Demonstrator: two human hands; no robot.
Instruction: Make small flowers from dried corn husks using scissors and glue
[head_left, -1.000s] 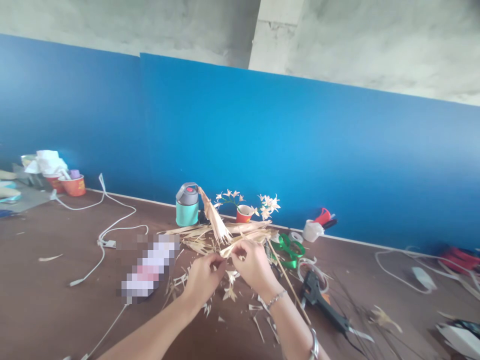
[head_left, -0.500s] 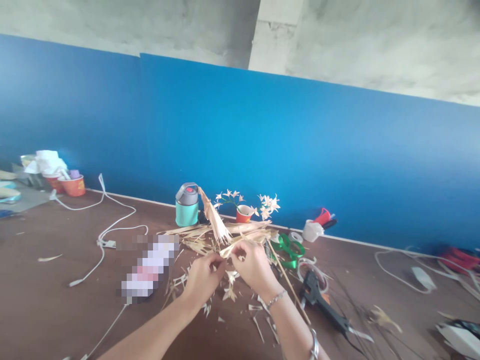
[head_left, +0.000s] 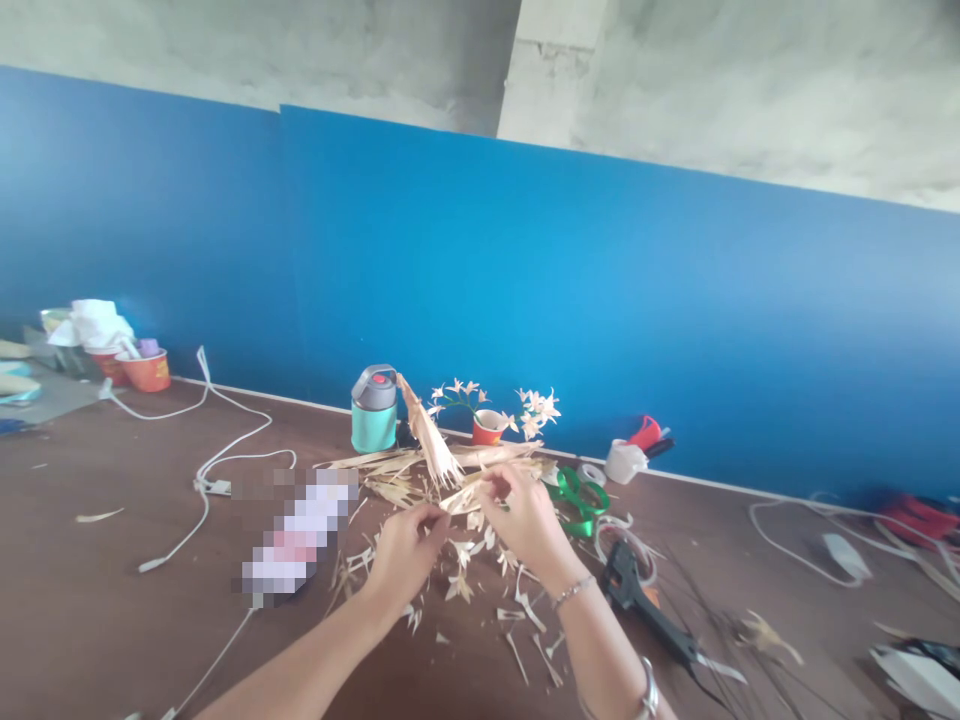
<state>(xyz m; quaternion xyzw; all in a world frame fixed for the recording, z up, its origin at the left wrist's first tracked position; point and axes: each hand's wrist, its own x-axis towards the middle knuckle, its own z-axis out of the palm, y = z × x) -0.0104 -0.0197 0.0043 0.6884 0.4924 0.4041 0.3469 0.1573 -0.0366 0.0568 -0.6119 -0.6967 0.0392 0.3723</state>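
Observation:
My left hand (head_left: 409,548) is closed in a pinch, thumb and forefinger on a small piece of pale dried husk (head_left: 460,498). Up and to the right, my right hand (head_left: 523,515) is pinched near the husk's other end; its fingertips hide whatever is in them. Below and between the hands lie small star-shaped husk flowers (head_left: 460,586) and cut scraps (head_left: 517,655). Just behind them is a pile of dry husks (head_left: 397,487), with one long husk (head_left: 427,435) leaning against a teal-and-grey flask (head_left: 373,418).
Husk-flower sprays stand by a red paper cup (head_left: 487,430) near the blue partition (head_left: 480,270). Green ribbon (head_left: 583,503) and a black glue gun (head_left: 649,605) lie right of my hands. To the left are a blurred-out object (head_left: 296,540) and white cables (head_left: 225,460).
My right hand has moved right and slightly up, widening the gap between the two hands. More of the husk piece and the scraps below shows. My left hand stays nearly still.

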